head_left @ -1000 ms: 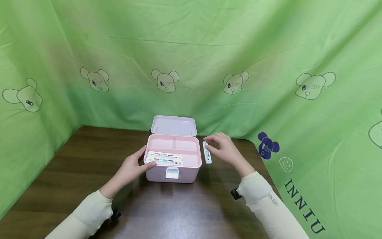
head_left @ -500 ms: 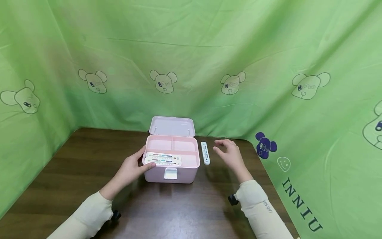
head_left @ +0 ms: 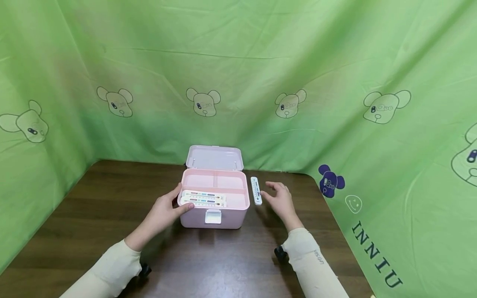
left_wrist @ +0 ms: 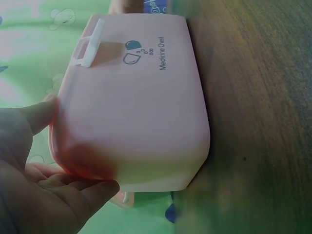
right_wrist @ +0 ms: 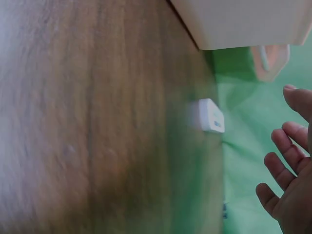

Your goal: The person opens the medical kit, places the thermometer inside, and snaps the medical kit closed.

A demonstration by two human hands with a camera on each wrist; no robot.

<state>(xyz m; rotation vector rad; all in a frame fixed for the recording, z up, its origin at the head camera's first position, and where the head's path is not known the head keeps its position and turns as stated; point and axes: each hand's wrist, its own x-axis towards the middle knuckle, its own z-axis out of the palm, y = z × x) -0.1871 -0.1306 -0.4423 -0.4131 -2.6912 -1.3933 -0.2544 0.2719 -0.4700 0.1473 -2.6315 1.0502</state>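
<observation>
A: What does the left hand [head_left: 162, 210] do?

B: It clasps the left front corner of the pink box [head_left: 232, 220], thumb over the front rim and fingers along the left side.

A: And the right hand [head_left: 280, 201]?

B: It hovers over the brown wooden table [head_left: 112, 198], fingers and thumb parted. The 2 hands are apart, with the box between them.

A: Where is the loose thermometer [head_left: 256, 190]?

B: It lies on the table just beside the box's right side, its length running away from the person. In the head view the right thumb's tip appears at its edge, but the right wrist view shows a gap between them.

A: Anything inside the box?

B: 2 white thermometers [head_left: 203, 198] lie side by side in the wide front compartment [head_left: 236, 200], towards its left end. Behind it a divider separates 2 smaller compartments.

A: How does the lid [head_left: 215, 158] stand?

B: Open, tipped back behind the box. A white latch [head_left: 213, 216] hangs on the front wall, and the left wrist view shows "Medicine Chest" lettering [left_wrist: 162, 53] there.

A: And the background?

B: A green cloth [head_left: 238, 41] printed with cartoon animal heads, with 1 dark purple figure [head_left: 331, 182] to the right.
</observation>
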